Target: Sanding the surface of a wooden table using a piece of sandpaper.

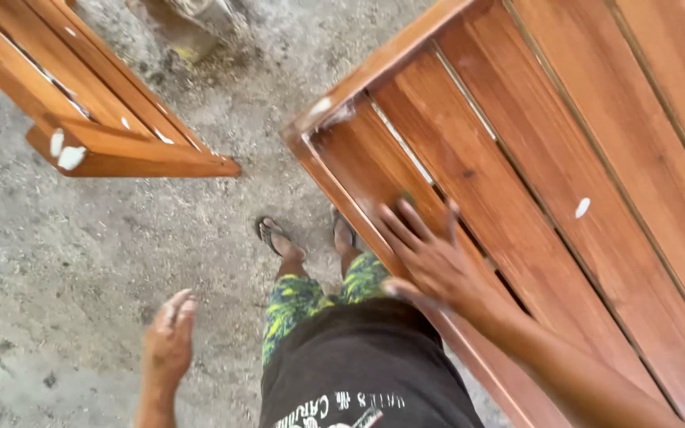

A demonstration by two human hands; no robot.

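Pressing flat, the right hand [430, 257] spreads its fingers wide on the slatted panel [533, 182] near its corner; left hand [170, 337] hangs loosely open, holding nothing. Panel looks stiff, heavy; grip its frame edge.

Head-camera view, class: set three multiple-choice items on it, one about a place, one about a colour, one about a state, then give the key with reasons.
1. Where does the right hand rest?
A. on the slatted wooden panel
B. on the floor
C. on a sandal

2. What colour are the filler spots on the wood?
A. black
B. white
C. blue

3. How is the left hand?
A. gripping a brush
B. pressed on wood
C. empty, hanging free

Key: 1 A, its fingers lie spread flat on a slat near the panel's edge. 2 B, the spots show pale white against red-brown boards. 3 C, it holds nothing above the concrete floor.
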